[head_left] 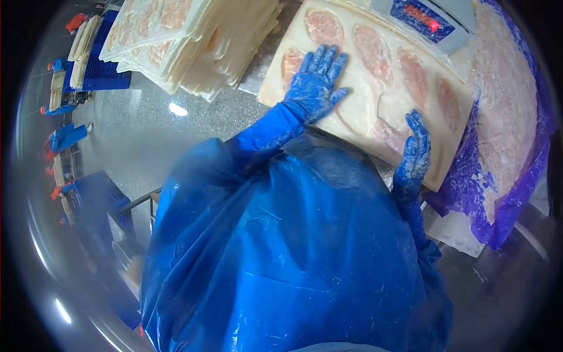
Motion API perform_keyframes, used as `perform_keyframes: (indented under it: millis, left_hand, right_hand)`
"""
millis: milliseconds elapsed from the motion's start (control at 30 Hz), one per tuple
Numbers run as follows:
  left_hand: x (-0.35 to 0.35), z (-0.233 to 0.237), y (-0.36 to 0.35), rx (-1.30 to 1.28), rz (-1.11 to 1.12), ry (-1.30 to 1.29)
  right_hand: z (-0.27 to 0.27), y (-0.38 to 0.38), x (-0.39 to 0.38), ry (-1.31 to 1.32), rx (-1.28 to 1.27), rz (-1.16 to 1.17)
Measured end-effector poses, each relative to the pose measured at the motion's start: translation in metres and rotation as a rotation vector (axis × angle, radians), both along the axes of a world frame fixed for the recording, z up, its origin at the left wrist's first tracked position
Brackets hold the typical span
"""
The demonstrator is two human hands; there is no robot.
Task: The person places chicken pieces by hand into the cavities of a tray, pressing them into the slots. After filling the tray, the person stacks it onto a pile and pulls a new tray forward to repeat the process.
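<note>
Several pale pink pieces of raw meat [372,53] lie in the oval hollows of a cream-white tray [346,114] in front of me. My left hand [316,82], in a wet blue glove, lies flat on the tray's left part with its fingers spread, beside two of the pieces. My right hand [415,149], gloved in blue with pale residue on it, is held edge-on over the near right part of the tray. Its fingers are stretched out and hold nothing. Next to it, a flatter piece of meat [388,134] sits near the front edge.
A scale [423,20] with a red lit display stands behind the tray. On the right, a long heap of pale raw meat [507,94] rests on purple plastic sheeting [454,170]. Stacked filled trays [229,44] rise at upper left. Other people in blue [67,138] work far left.
</note>
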State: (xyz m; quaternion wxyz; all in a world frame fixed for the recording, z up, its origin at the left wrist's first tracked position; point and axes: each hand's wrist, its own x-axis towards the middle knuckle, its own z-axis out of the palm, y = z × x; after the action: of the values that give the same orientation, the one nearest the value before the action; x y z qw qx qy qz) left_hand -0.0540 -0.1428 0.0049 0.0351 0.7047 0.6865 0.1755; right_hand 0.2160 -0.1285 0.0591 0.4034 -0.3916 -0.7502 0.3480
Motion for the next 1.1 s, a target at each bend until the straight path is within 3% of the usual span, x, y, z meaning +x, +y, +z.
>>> perform_keyframes:
  millis: [100, 133, 200, 300, 367, 400, 433, 467, 533, 567, 600, 667, 700, 733, 767, 867, 933, 1000, 1067, 1100]
  left_hand:
    - [-0.011, -0.007, 0.004, -0.017, -0.030, -0.051]
    - [-0.021, -0.011, 0.004, 0.007, -0.073, -0.235]
    - [-0.028, 0.018, 0.005, 0.189, 0.090, 0.027]
    - [-0.033, -0.002, 0.003, 0.055, 0.099, 0.087]
    - [-0.019, 0.008, 0.001, -0.125, 0.247, 0.228]
    - [0.001, 0.012, 0.002, 0.095, 0.169, 0.302]
    - [0.032, 0.039, 0.002, 0.095, -0.029, -0.019]
    - [0.062, 0.063, 0.004, 0.087, -0.220, -0.345]
    - [0.102, -0.004, 0.008, 0.093, -0.332, -0.379]
    - [0.110, 0.001, 0.011, 0.100, -0.330, -0.381]
    - [0.116, 0.006, 0.014, 0.190, -0.354, -0.305]
    - [0.121, 0.014, 0.012, 0.277, -0.376, -0.239]
    - [0.115, 0.017, 0.008, 0.073, -0.321, -0.527]
    - [0.109, 0.019, 0.004, -0.135, -0.258, -0.809]
    - [0.105, 0.026, 0.002, -0.225, -0.228, -0.917]
    - [0.087, 0.056, -0.005, -0.027, -0.190, -1.070]
    - [0.072, 0.077, -0.014, 0.067, -0.127, -1.102]
    - [0.060, 0.099, -0.035, 0.153, -0.089, -1.061]
    - [0.045, 0.103, -0.059, 0.051, -0.161, -1.077]
    - [0.036, 0.103, -0.073, -0.175, -0.232, -0.936]
  right_hand:
    - [0.007, -0.002, 0.012, 0.097, -0.051, -0.070]
    - [0.009, 0.001, 0.018, 0.066, -0.018, -0.118]
    - [0.005, 0.007, 0.037, 0.029, 0.013, -0.184]
    - [-0.007, 0.014, 0.061, -0.198, -0.139, -0.113]
    - [-0.001, 0.019, 0.060, -0.309, -0.046, -0.036]
    - [0.002, 0.022, 0.055, -0.422, 0.046, 0.044]
    - [-0.005, 0.026, 0.051, -0.506, 0.193, 0.083]
    - [-0.011, 0.029, 0.046, -0.512, 0.184, 0.074]
    - [-0.018, 0.039, 0.036, -0.802, 0.060, 0.112]
    - [-0.013, 0.044, 0.033, -0.855, 0.060, 0.120]
    - [-0.019, 0.048, 0.039, -0.858, 0.062, 0.115]
    - [-0.032, 0.054, 0.055, -0.581, 0.507, 0.131]
    - [-0.033, 0.056, 0.057, -0.584, 0.511, 0.139]
    - [-0.032, 0.057, 0.057, -0.390, 0.225, 0.179]
    - [-0.030, 0.058, 0.053, -0.192, -0.062, 0.216]
    - [-0.015, 0.073, 0.018, -0.223, 0.026, 0.316]
    - [0.012, 0.068, -0.017, -0.210, -0.079, 0.315]
    - [0.011, 0.073, -0.045, -0.026, 0.231, 0.327]
    - [-0.009, 0.081, -0.048, -0.128, 0.383, 0.341]
    - [-0.030, 0.084, -0.041, -0.352, 0.573, 0.193]
